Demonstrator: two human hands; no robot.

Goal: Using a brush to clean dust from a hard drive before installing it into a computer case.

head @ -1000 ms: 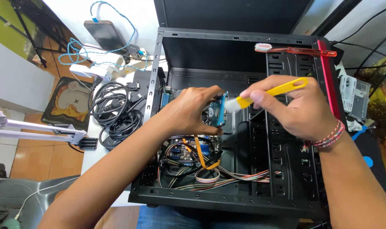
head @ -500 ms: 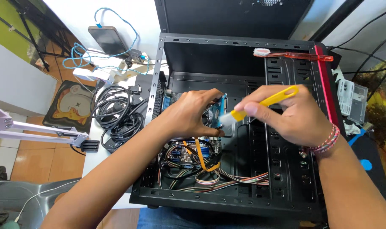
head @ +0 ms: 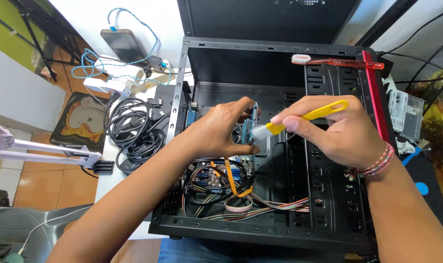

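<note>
An open black computer case (head: 280, 53) lies on its side on the white table. My left hand (head: 219, 131) reaches inside and pinches a blue upright card (head: 250, 129) seated on the motherboard. My right hand (head: 333, 131) holds a yellow-handled brush (head: 309, 116), its pale bristles touching the card's edge. Below the hands a bundle of coloured wires and an orange flat cable (head: 231, 182) lies over the blue motherboard (head: 211, 173).
A red-handled toothbrush (head: 336, 62) rests on the case's top rim. Coiled black cables (head: 133, 129), a phone (head: 124, 46) with a blue cord and a white power strip (head: 104, 84) lie left of the case. A white lamp arm (head: 46, 153) juts in from the left.
The brush has slid left and down toward the card, its bristles now against the card's edge. My left hand keeps its grip on the card.
</note>
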